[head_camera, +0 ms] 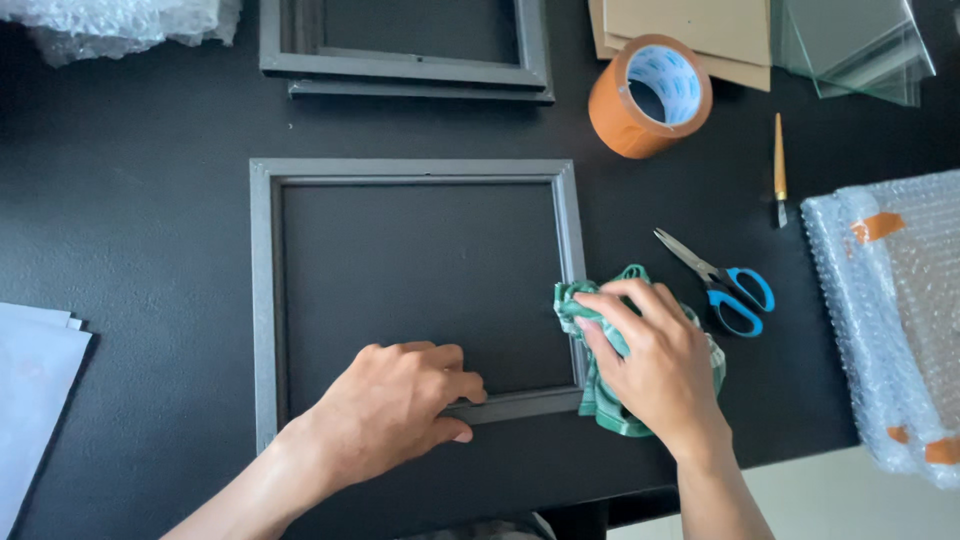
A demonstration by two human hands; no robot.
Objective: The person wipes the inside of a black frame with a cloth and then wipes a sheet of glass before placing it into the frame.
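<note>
White paper sheets (35,380) lie at the far left of the black table (150,200). The empty grey picture frame (262,300) lies flat at centre; its lower rail is pinched by the left hand (395,405), fingers curled closed on it. The right hand (655,360) is pressed, fingers bent, onto a green checked cloth (600,400) at the frame's lower right corner. If the pinch slackens, the frame may skid under the rubbing. Scissors (725,285) just beside the cloth could be snagged.
</note>
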